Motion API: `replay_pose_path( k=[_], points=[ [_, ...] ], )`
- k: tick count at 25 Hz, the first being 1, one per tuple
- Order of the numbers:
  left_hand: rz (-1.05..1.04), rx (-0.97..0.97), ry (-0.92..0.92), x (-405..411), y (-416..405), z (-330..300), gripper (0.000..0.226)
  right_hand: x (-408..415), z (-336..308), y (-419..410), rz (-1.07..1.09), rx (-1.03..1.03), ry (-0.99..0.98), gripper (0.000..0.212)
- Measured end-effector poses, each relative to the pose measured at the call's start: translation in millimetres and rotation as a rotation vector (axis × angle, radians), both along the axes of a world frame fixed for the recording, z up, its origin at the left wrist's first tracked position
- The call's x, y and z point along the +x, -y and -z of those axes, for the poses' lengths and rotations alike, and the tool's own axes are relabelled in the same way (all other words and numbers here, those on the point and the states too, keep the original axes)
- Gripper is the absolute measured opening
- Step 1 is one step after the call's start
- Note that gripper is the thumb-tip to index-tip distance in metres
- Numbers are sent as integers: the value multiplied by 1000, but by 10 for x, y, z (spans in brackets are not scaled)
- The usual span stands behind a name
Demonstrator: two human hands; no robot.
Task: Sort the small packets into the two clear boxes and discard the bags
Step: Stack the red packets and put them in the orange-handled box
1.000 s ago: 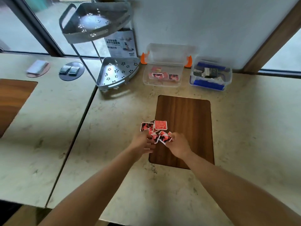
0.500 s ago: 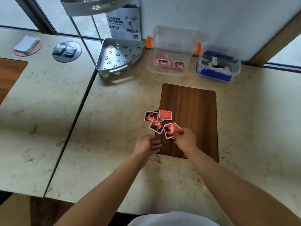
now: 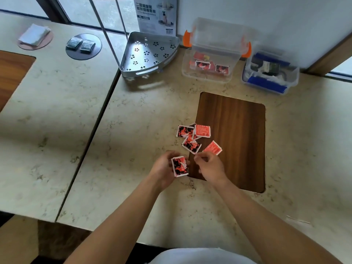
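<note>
My left hand point(image 3: 163, 168) holds one red and black packet point(image 3: 180, 166) just left of the wooden board. My right hand point(image 3: 210, 166) is beside it, fingers curled, with nothing visible in it. Several more red packets point(image 3: 191, 144) lie loose at the board's left edge, one point(image 3: 213, 148) right above my right fingertips. At the back stands a clear box with orange clips point(image 3: 208, 73) holding red packets, its lid up. To its right a clear box with blue clips point(image 3: 270, 79) holds dark and white packets.
A brown wooden board point(image 3: 234, 130) is set into the marble counter. A grey metal corner shelf point(image 3: 148, 52) stands at the back left, a printed carton point(image 3: 156, 14) behind it. On the left table lie two dark packets on a round disc point(image 3: 83, 46) and a white packet point(image 3: 34, 35).
My right hand has passed a packet to my left hand, which now holds it. The camera has tilted down and closer. The loose pile has one packet fewer.
</note>
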State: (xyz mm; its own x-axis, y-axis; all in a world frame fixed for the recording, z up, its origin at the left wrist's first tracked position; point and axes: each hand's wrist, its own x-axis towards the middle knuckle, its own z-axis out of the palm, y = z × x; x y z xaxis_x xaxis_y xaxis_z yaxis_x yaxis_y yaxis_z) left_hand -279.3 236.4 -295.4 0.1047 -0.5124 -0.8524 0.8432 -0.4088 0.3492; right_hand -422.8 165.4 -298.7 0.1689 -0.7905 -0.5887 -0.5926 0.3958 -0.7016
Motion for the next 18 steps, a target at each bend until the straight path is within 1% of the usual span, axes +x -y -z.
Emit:
replay_pose_path(
  k=[3,5,6,7,9,10,11,13,14,17,18],
  points=[
    [-52,9,-22,124,-22,6,19,146,25,273,-169,-224,-145,28],
    [-55,4,-12,188,-24,19,19,224,63,367,-263,-246,-239,41],
    [-56,0,-5,213,-19,27,19,255,73,379,-293,-252,-278,43],
    [-58,-5,2,233,-10,35,19,266,91,377,-324,-261,-313,40],
    [-58,-6,22,257,9,54,19,271,117,362,-337,-251,-355,26],
    [-54,-5,34,263,14,58,20,259,123,346,-296,-193,-312,21],
    [-47,-7,44,269,27,59,22,243,124,318,-219,-83,-202,19],
    [-42,-17,53,300,62,57,24,245,51,253,-31,185,84,18],
    [-43,-23,56,316,84,54,23,255,-4,241,6,245,168,18],
    [-29,-29,91,362,153,55,21,318,-97,256,-62,153,174,13],
    [-24,-30,97,365,177,65,23,339,-127,264,-57,159,207,12]
  ],
)
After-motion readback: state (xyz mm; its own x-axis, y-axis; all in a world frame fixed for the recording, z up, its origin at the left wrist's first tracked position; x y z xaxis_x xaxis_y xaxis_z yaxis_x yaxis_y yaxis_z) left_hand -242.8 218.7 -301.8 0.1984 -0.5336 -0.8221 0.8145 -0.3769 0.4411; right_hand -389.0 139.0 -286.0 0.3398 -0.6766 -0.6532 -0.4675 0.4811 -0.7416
